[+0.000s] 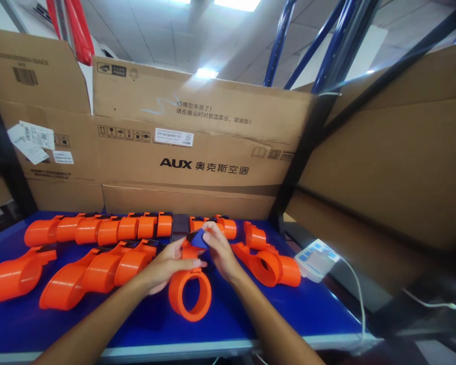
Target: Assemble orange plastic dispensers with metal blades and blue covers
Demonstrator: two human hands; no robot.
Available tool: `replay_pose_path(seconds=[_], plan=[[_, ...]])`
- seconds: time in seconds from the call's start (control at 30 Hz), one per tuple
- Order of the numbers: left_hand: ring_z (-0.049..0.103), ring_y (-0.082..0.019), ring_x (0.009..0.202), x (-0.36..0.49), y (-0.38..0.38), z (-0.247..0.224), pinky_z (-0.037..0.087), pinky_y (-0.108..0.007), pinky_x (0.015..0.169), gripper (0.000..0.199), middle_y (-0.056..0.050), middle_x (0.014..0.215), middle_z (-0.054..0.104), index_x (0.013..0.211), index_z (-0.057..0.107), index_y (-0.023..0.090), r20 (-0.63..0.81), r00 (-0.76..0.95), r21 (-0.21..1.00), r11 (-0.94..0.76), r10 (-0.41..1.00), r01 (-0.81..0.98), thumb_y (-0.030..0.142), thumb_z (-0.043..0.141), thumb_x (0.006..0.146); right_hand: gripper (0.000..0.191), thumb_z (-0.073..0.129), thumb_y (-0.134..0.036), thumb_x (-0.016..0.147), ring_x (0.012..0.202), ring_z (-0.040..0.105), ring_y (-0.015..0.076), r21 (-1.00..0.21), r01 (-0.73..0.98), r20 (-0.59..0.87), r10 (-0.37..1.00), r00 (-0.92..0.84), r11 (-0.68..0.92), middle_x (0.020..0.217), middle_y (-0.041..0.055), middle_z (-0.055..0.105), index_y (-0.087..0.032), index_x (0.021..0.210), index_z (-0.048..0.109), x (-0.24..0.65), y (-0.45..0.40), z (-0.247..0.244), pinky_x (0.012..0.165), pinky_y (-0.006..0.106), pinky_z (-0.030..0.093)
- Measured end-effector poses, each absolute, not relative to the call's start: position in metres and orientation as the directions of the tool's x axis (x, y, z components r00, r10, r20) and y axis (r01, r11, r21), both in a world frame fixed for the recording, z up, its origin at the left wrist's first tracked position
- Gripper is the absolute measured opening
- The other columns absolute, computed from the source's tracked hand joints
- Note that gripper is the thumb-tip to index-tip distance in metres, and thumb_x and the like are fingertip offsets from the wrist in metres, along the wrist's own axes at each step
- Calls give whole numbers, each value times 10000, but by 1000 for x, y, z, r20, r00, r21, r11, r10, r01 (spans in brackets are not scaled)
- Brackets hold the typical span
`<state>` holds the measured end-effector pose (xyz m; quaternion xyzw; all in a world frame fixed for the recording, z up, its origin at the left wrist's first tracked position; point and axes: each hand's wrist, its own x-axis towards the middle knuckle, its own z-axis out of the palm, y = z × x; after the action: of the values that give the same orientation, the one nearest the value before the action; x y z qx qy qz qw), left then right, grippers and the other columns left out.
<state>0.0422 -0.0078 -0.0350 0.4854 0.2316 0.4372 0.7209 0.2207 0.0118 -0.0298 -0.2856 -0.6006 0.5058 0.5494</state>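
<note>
Above the blue tabletop (228, 314), an orange plastic ring with a stem (190, 299) hangs with its round opening toward me. My left hand (171, 261) is closed around its stem, the thumb across the front. At the stem's top is a small blue piece (198, 239), pinched by the fingers of my right hand (220, 248). A dark part shows beside the blue piece, mostly hidden by my fingers. Similar orange rings (133, 266) lie on their sides to the left of my hands.
More orange rings (87, 229) line the back of the table, near a dark flat box (180, 226). Others (268, 266) lie at the right. A white power strip (317, 260) with a cable sits at the right edge. Cardboard panels (137, 172) and dark posts (307, 132) stand behind.
</note>
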Motion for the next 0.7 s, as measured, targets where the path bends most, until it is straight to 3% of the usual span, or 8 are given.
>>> replay_pose_path(seconds=[0.1,0.23,0.43,0.57,0.7], plan=[[765,-261,891,40,-5,-33,590,-314,720,614,-123,1045,771,1284,680,216,65,501,932,126,863,-338,322,906,723,395,720,-568,845,766,593,177,-914,-141,404,891,-208,381,874,-13,596,-283,987,487,219,13,-30,653,265,488],[743,-232,755,40,0,-34,542,-266,594,551,-86,845,763,1189,733,184,58,360,943,67,931,-326,463,872,735,437,740,-595,822,733,547,160,-891,-64,452,873,-184,449,842,-24,540,-272,920,462,215,15,-32,607,252,484],[660,-139,621,44,-1,-34,514,-236,617,400,-22,752,736,1066,768,174,150,276,940,-50,949,-337,427,852,767,492,729,-611,838,624,440,128,-883,-47,466,865,-187,466,751,-58,449,-265,833,380,210,13,-32,570,246,438],[689,-159,658,42,0,-32,534,-241,641,363,-13,699,720,1003,761,162,172,266,928,-66,949,-366,409,859,755,411,691,-594,886,658,502,141,-870,-33,490,853,-182,492,788,-41,528,-262,870,449,209,14,-32,625,265,464],[732,-235,660,33,6,-24,578,-314,597,466,-90,743,762,951,741,139,78,187,874,23,979,-485,568,781,773,291,465,-519,1039,809,620,192,-822,126,519,822,-234,555,898,14,662,-268,1062,610,210,11,-31,758,319,504]])
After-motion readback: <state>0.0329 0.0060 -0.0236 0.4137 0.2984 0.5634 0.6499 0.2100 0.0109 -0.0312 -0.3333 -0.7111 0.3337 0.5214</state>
